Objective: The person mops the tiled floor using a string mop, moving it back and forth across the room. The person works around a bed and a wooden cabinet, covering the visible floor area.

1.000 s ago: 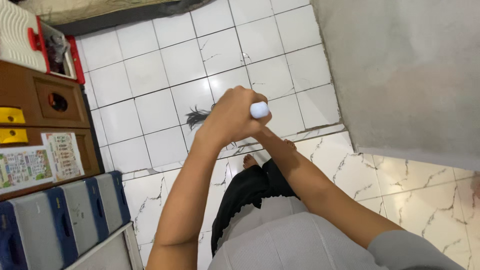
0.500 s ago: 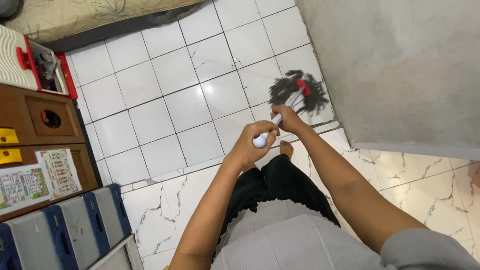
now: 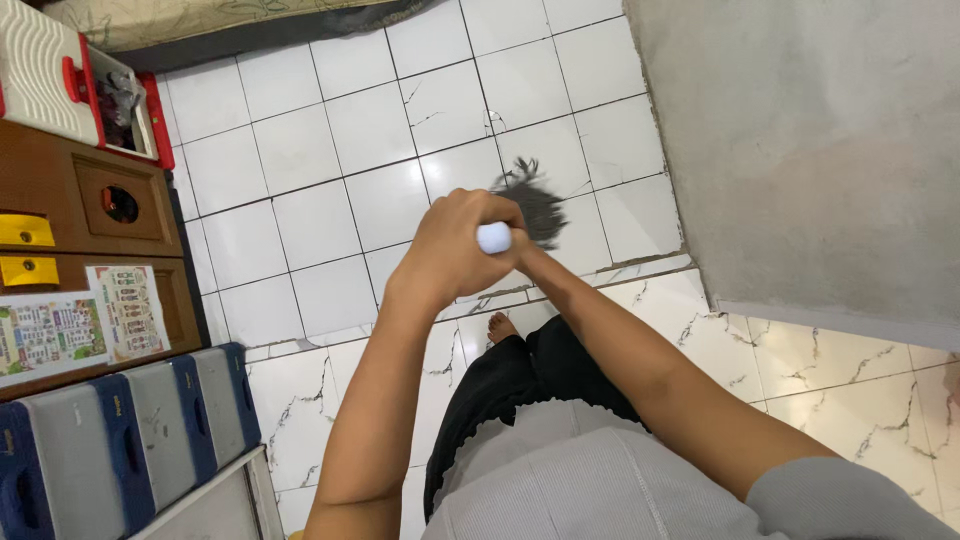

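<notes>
Left hand [image 3: 455,245] grips mop handle [image 3: 493,237]; mop head [image 3: 530,200] near wall edge [image 3: 672,200]

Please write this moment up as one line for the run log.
left hand: gripping white handle end | right hand: on handle below, mostly hidden | dark mop head: on white tiled floor, near grey wall

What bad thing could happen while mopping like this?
The bare foot stands right beside the shiny tiles being wiped by the mop head; if they are wet, it could slip. The left hand grips the handle's white end, with the right hand mostly hidden behind it, so a wide swing might knock the grey wall close by.
</notes>
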